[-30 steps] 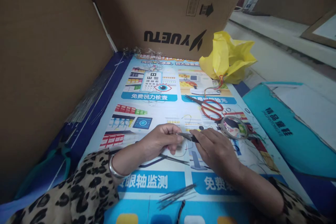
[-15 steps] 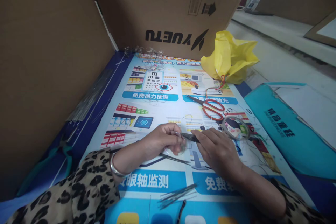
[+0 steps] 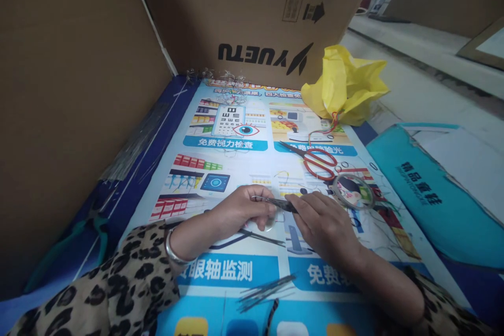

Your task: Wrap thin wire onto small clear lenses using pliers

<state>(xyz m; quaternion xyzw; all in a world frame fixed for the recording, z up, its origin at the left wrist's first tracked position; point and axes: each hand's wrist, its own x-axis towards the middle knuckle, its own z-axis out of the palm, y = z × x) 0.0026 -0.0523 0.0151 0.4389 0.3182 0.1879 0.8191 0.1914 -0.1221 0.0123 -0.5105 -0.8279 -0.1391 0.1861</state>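
My left hand (image 3: 252, 207) is closed in a pinch on a thin wire (image 3: 258, 198), whose bent end sticks out above the fingers. My right hand (image 3: 325, 223) wraps round a pair of pliers (image 3: 284, 204); their dark pointed jaws reach left to the wire at my left fingertips. The handles are hidden in my palm. A pale, see-through round thing shows partly beneath my left fingers, too unclear to name. Under my left wrist, dark thin rods (image 3: 262, 237) lie on the printed sheet (image 3: 271, 155).
Red-handled scissors (image 3: 319, 163) and a tape roll (image 3: 373, 198) lie beyond my right hand. Cut wires (image 3: 265, 291) lie in front, more wires (image 3: 136, 144) at left beside teal-handled pliers (image 3: 100, 236). A yellow bag (image 3: 346, 84), teal box (image 3: 417, 194) and cardboard walls (image 3: 252, 16) surround the sheet.
The wire's bent end now shows farther left above my left fingers, and the plier jaws have tilted slightly. Both hands stay nearly in place, each keeping its grip.
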